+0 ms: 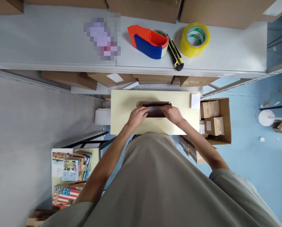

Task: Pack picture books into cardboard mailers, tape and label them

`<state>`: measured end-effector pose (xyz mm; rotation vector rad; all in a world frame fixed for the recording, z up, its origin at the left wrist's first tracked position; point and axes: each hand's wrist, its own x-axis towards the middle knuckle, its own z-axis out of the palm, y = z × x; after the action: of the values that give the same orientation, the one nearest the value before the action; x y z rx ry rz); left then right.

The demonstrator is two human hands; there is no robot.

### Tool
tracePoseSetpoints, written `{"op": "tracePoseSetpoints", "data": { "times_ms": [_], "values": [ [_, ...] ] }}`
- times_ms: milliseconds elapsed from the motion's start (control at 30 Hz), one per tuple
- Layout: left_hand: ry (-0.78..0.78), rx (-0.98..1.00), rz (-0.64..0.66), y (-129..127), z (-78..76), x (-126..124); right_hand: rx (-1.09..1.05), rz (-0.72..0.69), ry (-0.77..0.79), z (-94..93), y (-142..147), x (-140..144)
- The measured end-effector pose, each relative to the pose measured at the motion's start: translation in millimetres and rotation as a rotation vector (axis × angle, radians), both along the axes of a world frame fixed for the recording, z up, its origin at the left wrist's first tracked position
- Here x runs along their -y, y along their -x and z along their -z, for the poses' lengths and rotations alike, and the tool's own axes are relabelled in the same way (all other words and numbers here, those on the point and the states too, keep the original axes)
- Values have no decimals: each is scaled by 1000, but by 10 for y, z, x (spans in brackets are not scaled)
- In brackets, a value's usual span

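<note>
Gripping a small dark box point(154, 110) at both ends, left hand point(138, 115) and right hand point(172, 114) have their fingers curled over its top edge, each about equally close. It sits mid-surface point(122, 107), long axis running left-right between the hands. Its inside and near side are hidden, so what's in it is anyone's guess.

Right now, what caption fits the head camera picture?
Both hands, left hand and right hand, hold a small cardboard box on a table.

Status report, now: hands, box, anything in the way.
Left hand and right hand both on the small box, open, on the table. Tape dispenser, knife, tape roll on the shelf, apart.
</note>
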<state>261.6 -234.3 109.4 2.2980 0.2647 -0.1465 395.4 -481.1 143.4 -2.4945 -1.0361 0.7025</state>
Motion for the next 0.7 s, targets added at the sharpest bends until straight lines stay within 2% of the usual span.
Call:
{"op": "tracePoseSetpoints", "data": {
  "times_ms": [100, 200, 333, 500, 600, 700],
  "values": [
    [-67, 69, -248, 248, -52, -118, 52, 298, -139, -32, 1, 380],
    [-93, -36, -432, 366, -22, -210, -45, 475, -133, 24, 21, 587],
    [-46, -151, -425, 327, 81, -217, -178, 535, -107, 112, 157, 497],
    [-109, -119, -373, 361, 81, -261, -93, 577, -73, 98, 403, 224],
    [-80, -93, -414, 512, 60, -391, -155, 664, -141, 123, 513, 152],
    [16, -95, -480, 684, 92, -521, -365, 771, -293, 210, 577, 138]
  ]
}}
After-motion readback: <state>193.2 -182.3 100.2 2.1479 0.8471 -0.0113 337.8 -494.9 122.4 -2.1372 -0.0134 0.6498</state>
